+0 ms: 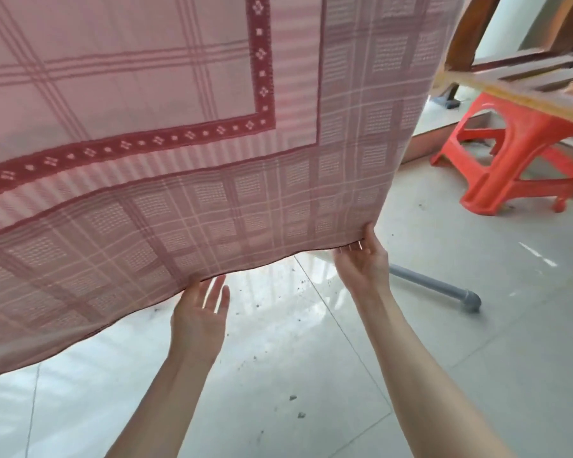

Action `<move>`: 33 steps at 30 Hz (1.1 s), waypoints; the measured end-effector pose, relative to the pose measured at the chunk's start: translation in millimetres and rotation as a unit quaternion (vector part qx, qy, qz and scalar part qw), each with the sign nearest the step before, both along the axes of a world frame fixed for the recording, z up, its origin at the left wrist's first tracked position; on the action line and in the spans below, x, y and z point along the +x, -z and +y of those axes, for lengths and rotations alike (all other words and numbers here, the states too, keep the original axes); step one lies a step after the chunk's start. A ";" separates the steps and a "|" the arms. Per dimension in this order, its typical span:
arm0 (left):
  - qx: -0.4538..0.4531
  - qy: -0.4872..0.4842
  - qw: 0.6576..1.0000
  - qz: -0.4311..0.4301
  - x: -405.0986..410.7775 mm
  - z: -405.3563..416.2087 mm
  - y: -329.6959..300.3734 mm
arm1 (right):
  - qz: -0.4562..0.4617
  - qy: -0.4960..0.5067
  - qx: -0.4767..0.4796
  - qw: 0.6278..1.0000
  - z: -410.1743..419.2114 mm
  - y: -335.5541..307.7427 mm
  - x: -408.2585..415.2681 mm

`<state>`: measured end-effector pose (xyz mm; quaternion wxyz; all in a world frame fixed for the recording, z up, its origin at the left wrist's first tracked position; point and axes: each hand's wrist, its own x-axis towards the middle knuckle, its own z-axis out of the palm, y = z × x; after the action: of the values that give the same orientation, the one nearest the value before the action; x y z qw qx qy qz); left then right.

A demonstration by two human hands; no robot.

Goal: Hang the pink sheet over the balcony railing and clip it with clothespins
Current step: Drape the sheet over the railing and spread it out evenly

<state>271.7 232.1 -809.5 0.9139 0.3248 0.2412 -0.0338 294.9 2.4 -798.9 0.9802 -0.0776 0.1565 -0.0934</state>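
**Both hands at the hem of the hanging sheet**

My right fingers (351, 247) are curled onto the lower corner of the pink sheet (186, 133), thumb on the near face and the rest tucked behind the hem, so the right hand (364, 262) is pinching the cloth. My left fingers (217, 292) are spread and loose just under the bottom edge; the tips meet the hem, but I see no grip from the left hand (199, 320). The sheet hangs in front of me and fills the upper left of the view, its dark red patterned band running parallel to the edges. Below lies a pale tiled floor (311, 375) with scattered specks. To the right stands a red plastic stool (510, 160), carrying wooden boards (526, 81), and a grey pipe (444, 287) lies on the tiles near my right wrist.
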 end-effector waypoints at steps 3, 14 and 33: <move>-0.001 -0.041 0.999 0.012 4.7 -9.5 -3.3 | 0.009 0.015 0.011 1.000 -24.2 -1.7 1.9; 0.024 0.091 0.996 0.003 26.6 -139.8 -18.9 | -0.010 -0.016 -0.188 0.982 -56.8 9.1 1.5; 0.073 0.097 0.993 -0.002 39.3 -153.5 -4.0 | 0.013 0.032 -0.440 0.898 -106.4 -25.6 31.1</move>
<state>311.0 78.7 -805.5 0.8806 0.4123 0.2090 -0.1042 326.0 -104.0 -773.3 0.8407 -0.4967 0.1143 -0.1828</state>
